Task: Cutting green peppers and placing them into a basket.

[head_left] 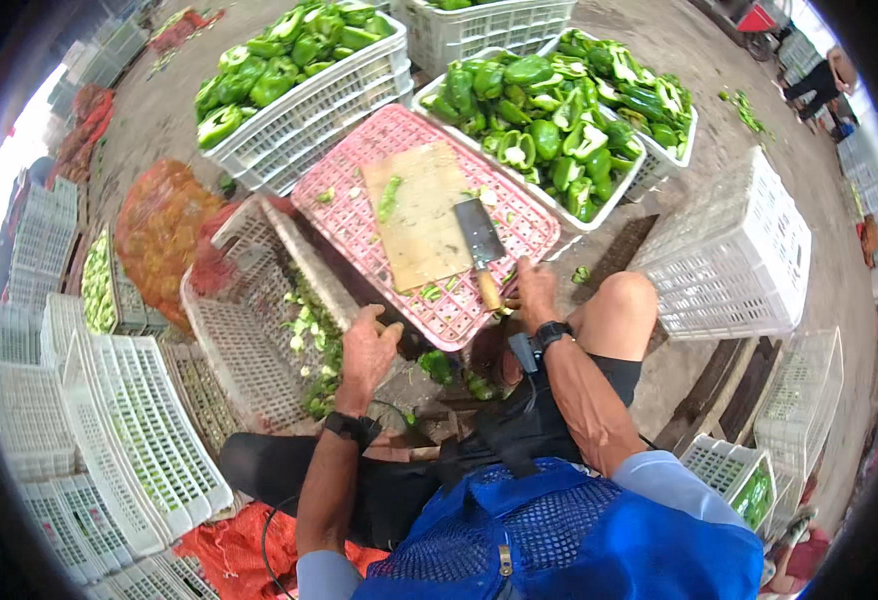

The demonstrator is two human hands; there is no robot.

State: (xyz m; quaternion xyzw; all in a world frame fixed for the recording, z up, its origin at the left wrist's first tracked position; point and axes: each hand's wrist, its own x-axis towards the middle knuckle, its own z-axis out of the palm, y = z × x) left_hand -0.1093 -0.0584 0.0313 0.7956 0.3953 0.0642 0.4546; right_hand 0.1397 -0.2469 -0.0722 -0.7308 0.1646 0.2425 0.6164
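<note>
An upturned pink plastic crate stands before me with a wooden cutting board on it. On the board's right edge lies a cleaver with a wooden handle, amid green pepper scraps. My right hand is at the crate's near right edge, beside the handle, its fingers bent against the rim. My left hand is closed, fingers curled, by the near end of a tilted white crate holding pepper cores and scraps. What its fingers hold, if anything, is hidden.
White crates full of green peppers stand beyond the pink crate. An orange mesh sack sits at the left, above stacked crates. A white crate stands at my right. Loose peppers lie by my feet.
</note>
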